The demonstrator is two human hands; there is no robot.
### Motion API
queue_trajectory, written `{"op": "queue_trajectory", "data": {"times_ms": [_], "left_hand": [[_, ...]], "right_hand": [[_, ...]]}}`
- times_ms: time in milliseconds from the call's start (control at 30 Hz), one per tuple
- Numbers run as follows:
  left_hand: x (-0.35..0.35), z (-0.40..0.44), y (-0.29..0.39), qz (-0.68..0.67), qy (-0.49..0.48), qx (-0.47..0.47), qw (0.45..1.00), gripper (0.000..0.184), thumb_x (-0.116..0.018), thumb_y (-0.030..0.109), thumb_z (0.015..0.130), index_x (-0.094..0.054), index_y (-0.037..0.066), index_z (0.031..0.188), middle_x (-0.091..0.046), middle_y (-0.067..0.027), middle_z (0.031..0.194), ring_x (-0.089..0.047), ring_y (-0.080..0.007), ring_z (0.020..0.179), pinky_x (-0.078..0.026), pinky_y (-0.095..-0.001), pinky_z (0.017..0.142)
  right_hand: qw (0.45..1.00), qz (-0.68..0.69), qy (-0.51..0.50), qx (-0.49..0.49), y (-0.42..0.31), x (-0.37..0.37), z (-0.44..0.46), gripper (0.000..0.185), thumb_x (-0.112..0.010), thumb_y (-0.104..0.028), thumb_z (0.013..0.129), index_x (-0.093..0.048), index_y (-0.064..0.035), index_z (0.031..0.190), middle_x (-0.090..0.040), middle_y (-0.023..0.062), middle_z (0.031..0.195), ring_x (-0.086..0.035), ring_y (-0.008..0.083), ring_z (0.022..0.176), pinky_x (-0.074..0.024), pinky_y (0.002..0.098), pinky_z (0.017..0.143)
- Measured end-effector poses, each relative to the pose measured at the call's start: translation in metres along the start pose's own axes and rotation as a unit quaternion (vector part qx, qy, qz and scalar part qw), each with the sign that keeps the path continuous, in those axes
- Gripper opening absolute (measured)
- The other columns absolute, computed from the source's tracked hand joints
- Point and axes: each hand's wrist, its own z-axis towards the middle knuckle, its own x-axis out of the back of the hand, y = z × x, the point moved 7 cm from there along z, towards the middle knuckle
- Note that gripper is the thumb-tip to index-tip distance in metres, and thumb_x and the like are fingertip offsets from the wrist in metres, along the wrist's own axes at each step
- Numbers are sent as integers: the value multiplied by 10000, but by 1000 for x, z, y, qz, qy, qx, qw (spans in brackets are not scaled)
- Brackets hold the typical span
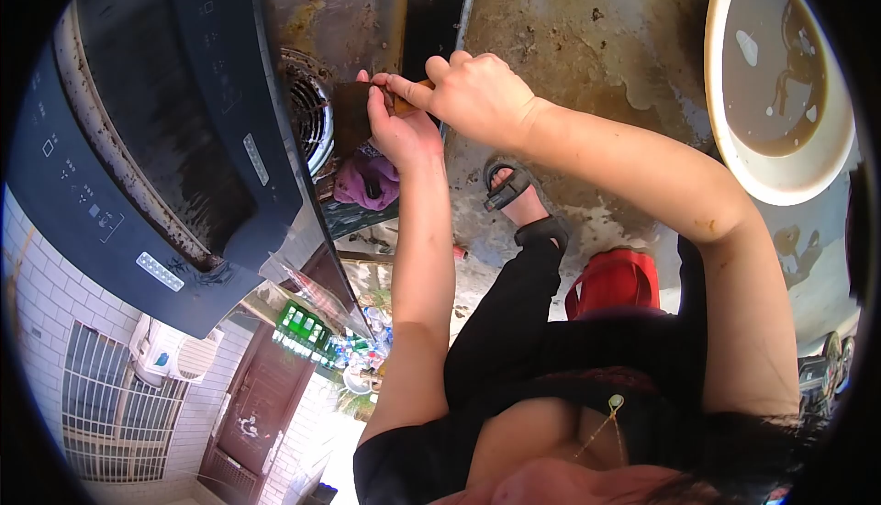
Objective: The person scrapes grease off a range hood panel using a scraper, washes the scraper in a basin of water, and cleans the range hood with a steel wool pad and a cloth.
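My right hand (pixel 477 92) is closed around the orange-brown handle (pixel 415 101) of what looks like a scraper, its index finger reaching toward my left hand. A flat brown piece (pixel 351 119), apparently the scraper's blade, extends from the fingers. My left hand (pixel 404 133) is palm up, thumb and fingers closed around the scraper near that piece; the exact contact is partly hidden. Just beyond lies the round metal grille (pixel 309 110) of a greasy range hood (pixel 340 0). A purple cloth (pixel 367 182) is bunched below my left hand.
A dark panel (pixel 211 129) of the appliance stands at left. At right, a white basin (pixel 780 174) holds murky brown water. Wet, stained concrete (pixel 587 37) lies ahead. A red stool or bucket (pixel 615 280) is beneath me. Green bottles (pixel 301 326) sit at lower left.
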Motion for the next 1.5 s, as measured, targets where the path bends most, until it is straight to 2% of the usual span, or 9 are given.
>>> {"op": "queue_trajectory", "data": {"times_ms": [200,300,333,600,700,733,1000,1100,1500], "left_hand": [[17,5,-6,29,-9,-21,999,240,-388,139,897,-499,91,1103,-558,-12,954,-524,-120,896,-414,-301,843],[22,-2,-11,42,16,9,999,231,-393,138,892,-516,92,1083,-564,-9,962,-526,-115,900,-413,-291,845],[20,-4,-13,7,18,33,999,298,-410,123,894,-451,75,1185,-546,-14,932,-513,-108,887,-416,-261,819],[9,-2,-7,-9,-16,29,999,266,-394,166,897,-506,127,1135,-570,12,923,-529,-107,880,-409,-289,841],[18,-10,-18,-11,-40,70,997,270,-395,183,904,-505,139,1147,-563,17,904,-525,-115,873,-409,-288,835],[22,-13,-20,-17,-5,90,996,265,-396,200,912,-511,149,1144,-554,23,872,-518,-108,842,-413,-277,818],[6,-3,-3,-91,-84,107,986,287,-427,259,924,-481,136,1178,-523,22,806,-485,-61,698,-445,-195,655],[23,2,-9,-83,-95,120,985,288,-430,268,923,-483,133,1172,-518,26,797,-477,-59,689,-443,-195,643],[28,-8,-5,-78,-78,128,986,235,-454,239,914,-560,99,1071,-530,38,762,-488,-48,679,-429,-181,623]], "right_hand": [[1000,-23,6,0,2,-13,-4,540,-532,-186,756,-419,-260,1280,-495,51,725,-588,216,639,-499,300,496],[999,13,-36,-4,-1,-13,-8,492,-533,-187,773,-449,-179,1258,-557,101,777,-597,257,688,-504,338,532],[1000,10,-26,-2,-4,-9,-9,486,-534,-187,771,-454,-170,1250,-556,100,775,-595,254,681,-502,336,525],[999,-37,24,8,-8,-4,-7,414,-554,-195,745,-514,-90,1143,-548,92,752,-584,233,664,-488,307,492],[998,-56,-8,-4,-13,-11,-12,492,-525,-174,755,-460,-165,1243,-493,61,730,-558,205,613,-476,293,454],[995,-95,-10,-11,-18,-12,-14,467,-530,-173,749,-477,-136,1212,-488,55,747,-542,192,622,-475,282,454],[998,-30,62,-4,-37,-5,-15,398,-526,-159,742,-505,-101,1135,-485,63,780,-534,185,643,-479,267,443],[999,-28,-18,-33,-42,-21,-17,364,-521,-153,753,-503,-93,1111,-486,78,751,-560,196,602,-483,280,437],[999,-30,13,-24,-52,-23,-22,438,-533,-163,739,-485,-61,1162,-476,80,732,-542,177,546,-465,257,408]]}}
